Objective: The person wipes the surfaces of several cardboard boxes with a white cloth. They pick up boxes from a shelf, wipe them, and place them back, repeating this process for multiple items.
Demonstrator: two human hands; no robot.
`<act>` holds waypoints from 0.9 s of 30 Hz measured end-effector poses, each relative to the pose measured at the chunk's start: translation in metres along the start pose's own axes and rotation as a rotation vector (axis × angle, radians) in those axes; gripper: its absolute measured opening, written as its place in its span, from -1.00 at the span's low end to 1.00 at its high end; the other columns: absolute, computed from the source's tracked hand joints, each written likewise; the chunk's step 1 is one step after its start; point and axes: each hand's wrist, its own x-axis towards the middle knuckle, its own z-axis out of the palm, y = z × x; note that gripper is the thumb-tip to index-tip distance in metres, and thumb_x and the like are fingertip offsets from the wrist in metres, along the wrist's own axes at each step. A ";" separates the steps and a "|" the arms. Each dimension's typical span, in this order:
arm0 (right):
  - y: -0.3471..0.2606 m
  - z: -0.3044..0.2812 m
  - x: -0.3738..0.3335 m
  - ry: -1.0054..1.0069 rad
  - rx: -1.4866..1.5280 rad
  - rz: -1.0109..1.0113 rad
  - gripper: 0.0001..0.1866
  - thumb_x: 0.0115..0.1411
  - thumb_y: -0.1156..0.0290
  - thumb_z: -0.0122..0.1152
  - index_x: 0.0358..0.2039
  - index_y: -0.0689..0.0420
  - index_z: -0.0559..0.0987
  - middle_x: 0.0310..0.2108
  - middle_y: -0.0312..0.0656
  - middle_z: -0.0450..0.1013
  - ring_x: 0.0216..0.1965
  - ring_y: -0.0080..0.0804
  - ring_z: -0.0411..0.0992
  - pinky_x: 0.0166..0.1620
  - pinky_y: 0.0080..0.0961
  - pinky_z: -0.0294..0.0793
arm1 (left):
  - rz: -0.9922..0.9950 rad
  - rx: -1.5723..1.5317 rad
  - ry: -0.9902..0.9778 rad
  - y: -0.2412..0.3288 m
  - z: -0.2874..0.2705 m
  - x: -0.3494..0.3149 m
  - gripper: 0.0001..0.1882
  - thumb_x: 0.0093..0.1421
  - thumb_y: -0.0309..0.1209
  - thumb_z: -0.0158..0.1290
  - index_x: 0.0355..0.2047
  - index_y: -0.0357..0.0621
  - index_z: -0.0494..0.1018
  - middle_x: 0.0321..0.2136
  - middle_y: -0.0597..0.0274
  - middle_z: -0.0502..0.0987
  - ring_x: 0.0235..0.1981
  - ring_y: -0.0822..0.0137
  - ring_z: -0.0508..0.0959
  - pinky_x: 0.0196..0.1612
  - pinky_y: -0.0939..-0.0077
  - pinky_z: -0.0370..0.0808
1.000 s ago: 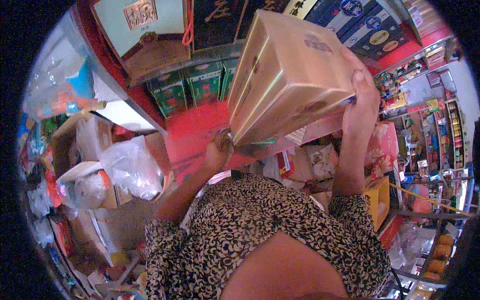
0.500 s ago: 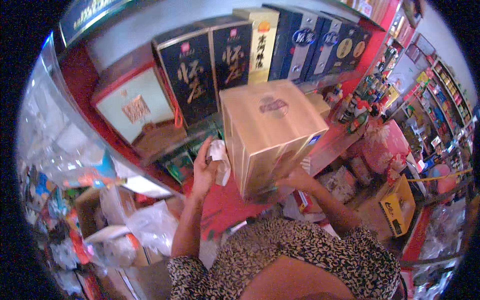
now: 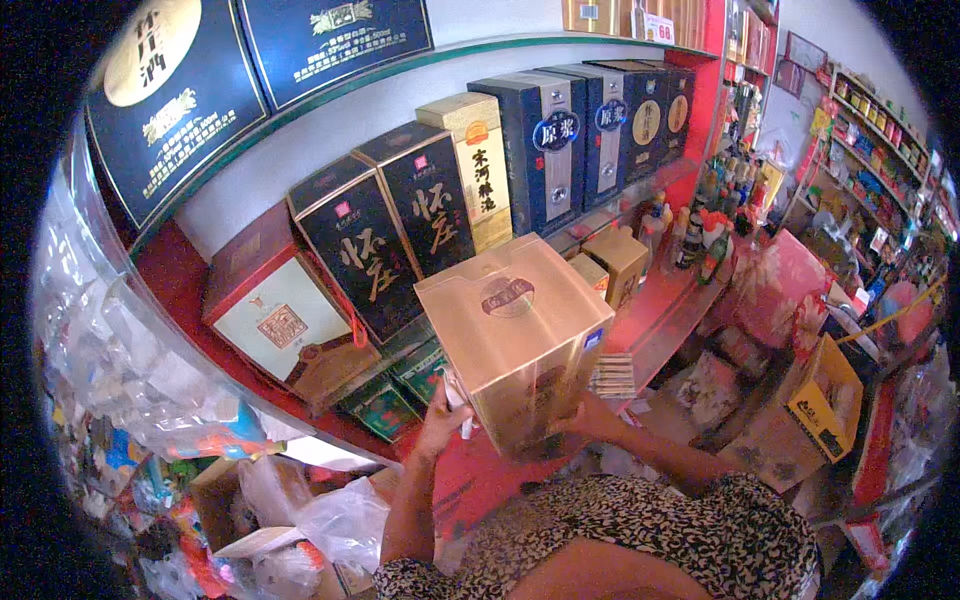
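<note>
A tall gold-brown carton box (image 3: 500, 345) with an oval emblem on its lid is in front of me, slightly tilted. My right hand (image 3: 583, 416) grips its lower right side, with part of the fingers hidden by the box. In my left hand (image 3: 437, 425) is a crumpled white cloth or tissue (image 3: 454, 388), closed between the fingers beside the box's left face. Whether the cloth presses on the box I cannot tell. Beneath them lies a red surface (image 3: 470, 490).
Dark gift boxes (image 3: 375, 240), a white-fronted box (image 3: 285, 325) and a cream box (image 3: 485, 180) line the shelf behind. Small brown boxes (image 3: 615, 262) and bottles (image 3: 715, 240) stand to the right. Plastic bags (image 3: 345, 520) fill the lower left; a yellow carton (image 3: 825, 400) sits at right.
My view has tilted upward, showing more of the upper shelf. The left hand and white cloth have come closer to the box's left side. My right hand still grips the box.
</note>
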 end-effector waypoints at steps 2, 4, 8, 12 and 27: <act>0.009 0.007 0.005 0.038 0.072 -0.001 -0.37 -0.11 0.28 0.48 -0.02 0.16 0.44 -0.11 -0.19 0.48 -0.09 -0.35 0.44 -0.01 -0.34 0.43 | -0.075 -0.049 0.007 -0.010 -0.001 -0.002 -0.14 0.05 -0.45 0.19 0.32 -0.05 0.00 0.02 0.36 0.39 -0.01 0.42 0.41 0.00 0.45 0.42; -0.023 -0.005 -0.001 -0.003 0.083 0.018 -0.41 -0.11 0.34 0.47 -0.04 0.17 0.46 -0.17 -0.21 0.51 -0.14 -0.39 0.47 -0.05 -0.36 0.46 | -0.196 -0.161 0.005 -0.009 0.002 -0.005 -0.10 0.04 -0.46 0.20 0.33 -0.04 -0.05 0.07 0.33 0.36 0.07 0.38 0.37 0.09 0.41 0.35; -0.077 -0.039 -0.011 0.118 0.129 -0.046 -0.52 -0.12 0.42 0.44 -0.13 0.20 0.52 -0.29 -0.23 0.54 -0.21 -0.40 0.49 -0.09 -0.36 0.48 | 0.026 -0.023 -0.021 0.035 0.034 0.004 -0.13 0.08 -0.47 0.14 0.33 -0.04 -0.07 0.13 0.27 0.31 0.12 0.35 0.32 0.13 0.40 0.31; -0.092 -0.087 -0.012 0.270 0.113 -0.027 -0.58 -0.14 0.46 0.38 -0.20 0.23 0.55 -0.30 -0.22 0.54 -0.24 -0.41 0.49 -0.13 -0.42 0.49 | 0.075 -0.054 -0.023 0.117 0.076 0.036 -0.14 0.13 -0.38 0.11 0.34 -0.09 -0.14 0.12 0.20 0.28 0.11 0.31 0.31 0.14 0.39 0.29; -0.342 -0.319 0.051 0.601 0.350 -0.776 -0.50 0.04 -0.06 0.32 -0.22 0.12 0.56 -0.37 -0.32 0.53 -0.35 -0.51 0.48 -0.30 -0.53 0.43 | 0.689 0.309 -0.142 0.454 0.179 0.213 -0.38 0.24 -0.02 0.01 0.12 -0.24 0.25 -0.14 0.10 0.50 -0.14 0.24 0.50 -0.07 0.33 0.46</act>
